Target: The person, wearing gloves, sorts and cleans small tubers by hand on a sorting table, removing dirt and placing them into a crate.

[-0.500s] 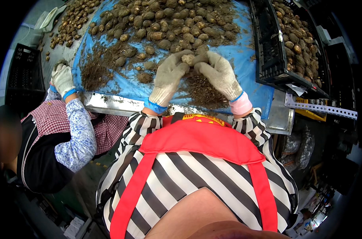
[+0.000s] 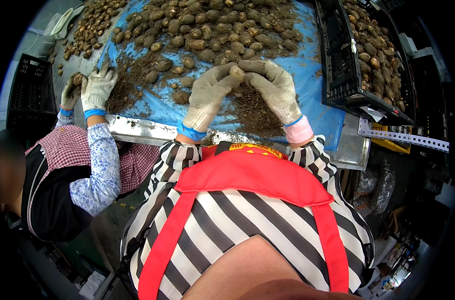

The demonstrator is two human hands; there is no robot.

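Note:
A small, pale brown taro [image 2: 236,73] is held above the near edge of the blue-covered table. My left hand [image 2: 207,92], in a soiled white knit glove, grips it between thumb and fingers. From the other side my right hand [image 2: 273,86], gloved alike, closes its thumb and fingertips against the taro's right side. Below my hands lies a mound of brown root fibres [image 2: 260,112]. Just beyond them spreads a large heap of hairy, soil-covered taros [image 2: 217,25], with a few loose ones nearer my left hand.
A black plastic crate [image 2: 340,55] full of taros stands to the right. On the left, a co-worker's gloved hands [image 2: 98,89] handle another taro near an empty-looking black crate [image 2: 31,90]. The table's metal edge [image 2: 142,127] runs in front of me.
My right fingers have shifted over the taro's top and side, and both hands have moved slightly nearer. The co-worker's right hand has lifted and spread its fingers.

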